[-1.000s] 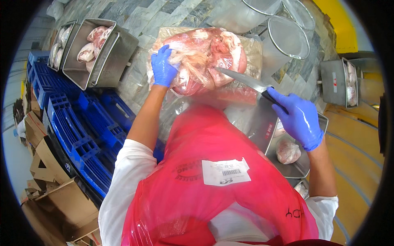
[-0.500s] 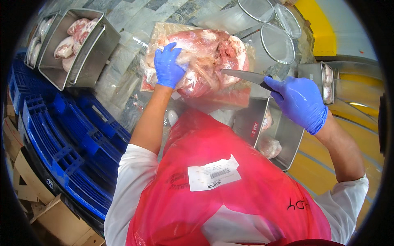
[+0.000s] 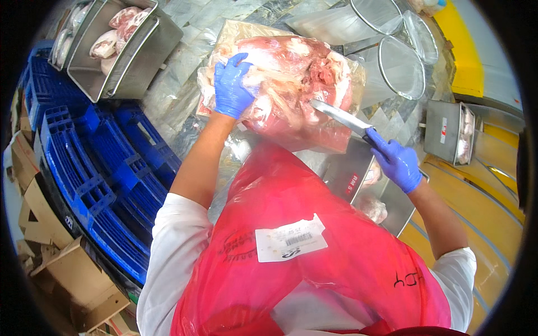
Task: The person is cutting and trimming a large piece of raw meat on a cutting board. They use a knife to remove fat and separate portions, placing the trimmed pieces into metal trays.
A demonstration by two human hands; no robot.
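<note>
One grip, that of the right hand [image 3: 399,163], is clenched round the handle of a knife [image 3: 341,116], its blade slanting up-left to the large cut of meat [image 3: 280,61], while the left hand [image 3: 232,88] lies spread over that meat's left side, forearm angled upward. The meat sits on clear plastic [image 3: 228,37] ahead of the apron [image 3: 280,196]; hooped bags [image 3: 400,70] stand just beyond its right, a metal bin [image 3: 339,171] below the right hand, blue pallets [image 3: 75,154] to the left.

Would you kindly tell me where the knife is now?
In the head view, the knife is just right of centre, held in the right hand's grip, pointing up and left at the large piece of meat.
</note>
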